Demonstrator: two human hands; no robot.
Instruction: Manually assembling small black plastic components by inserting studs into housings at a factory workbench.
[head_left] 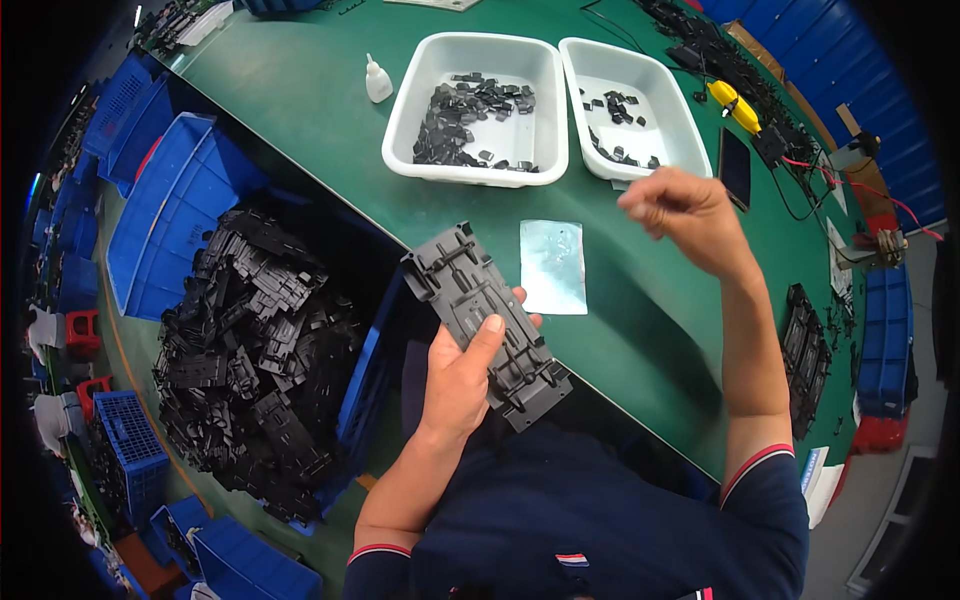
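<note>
My left hand point(457, 385) is wrapped round a dark grey moulded plastic chassis part point(485, 325), long and flat, tilted over the near table edge with my thumb across its face. My right hand point(690, 215) is raised over the table, just in front of the right white tub point(700, 140). Its fingers are curled in a pinch, and whatever they hold, if anything, is too small to make out. Small black plastic pieces point(615, 105) lie in that tub. More small black pieces point(450, 125) fill part of the larger left white tub point(400, 150). Between my hands a silvery sheet point(553, 268) lies flat.
A small white dropper bottle point(377, 80) stands left of the tubs on the green table point(300, 110). Right of them are a phone point(735, 168), a yellow tool point(735, 107) and loose wires. Left of the table, a blue crate point(165, 225) stands by a heap of black plastic parts point(250, 350).
</note>
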